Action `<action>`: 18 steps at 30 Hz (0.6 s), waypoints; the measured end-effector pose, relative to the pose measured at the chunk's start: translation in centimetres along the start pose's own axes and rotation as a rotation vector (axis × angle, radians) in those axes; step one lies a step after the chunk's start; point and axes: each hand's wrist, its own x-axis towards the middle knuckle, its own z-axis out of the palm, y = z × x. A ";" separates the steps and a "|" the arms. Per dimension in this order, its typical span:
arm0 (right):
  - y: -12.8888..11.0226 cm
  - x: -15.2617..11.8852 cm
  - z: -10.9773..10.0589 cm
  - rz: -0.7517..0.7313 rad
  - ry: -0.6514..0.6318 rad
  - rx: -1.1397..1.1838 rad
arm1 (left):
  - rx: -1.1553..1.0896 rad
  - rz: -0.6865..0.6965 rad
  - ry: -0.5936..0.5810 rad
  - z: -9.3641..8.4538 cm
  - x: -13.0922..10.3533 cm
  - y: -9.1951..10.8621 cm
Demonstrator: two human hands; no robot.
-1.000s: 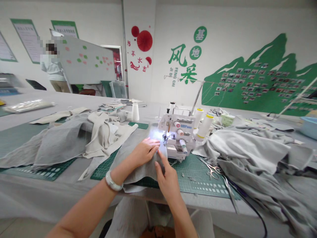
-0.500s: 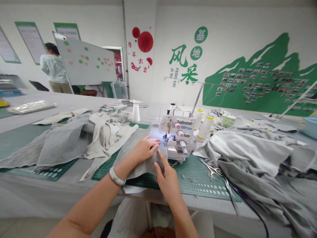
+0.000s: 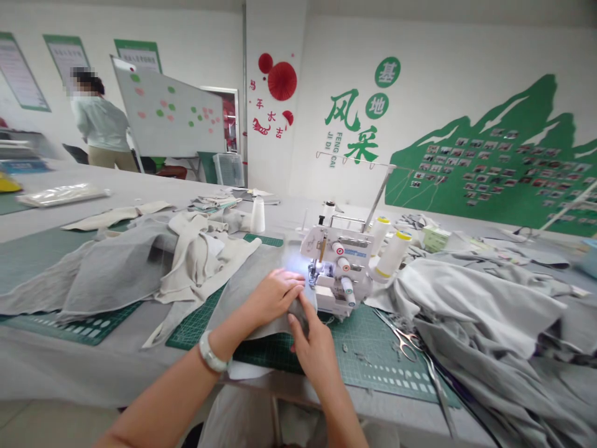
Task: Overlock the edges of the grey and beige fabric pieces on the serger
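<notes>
A grey piece of cloth [image 3: 249, 280] lies across the green cutting mat [image 3: 396, 367] and reaches the lit needle area of a white overlock sewing machine [image 3: 338, 261]. My left hand [image 3: 276, 295] rests flat on this cloth, fingers stretched toward the presser foot. Just nearer to me, my right hand [image 3: 314, 342] touches the cloth's right edge, its index finger extended by my left fingertips and its thumb spread apart. The undersides of both hands are hidden. White thread cones [image 3: 392, 254] stand behind the machine.
Scissors [image 3: 405, 342] and a long metal tool [image 3: 438, 389] lie on the right. Beside them is a heap of grey fabric [image 3: 485, 298]. More cut pieces [image 3: 125, 261] cover the left. A person [image 3: 102, 127] stands near a whiteboard [image 3: 172, 115] at the back.
My view has shifted slightly. My right index finger has come closer to my left fingers, and both hands remain on the cloth. The person at the back has turned a little.
</notes>
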 end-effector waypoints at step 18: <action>-1.8 -1.1 -0.1 -0.040 -0.045 -0.405 | -0.251 0.005 -0.080 0.1 2.1 -4.8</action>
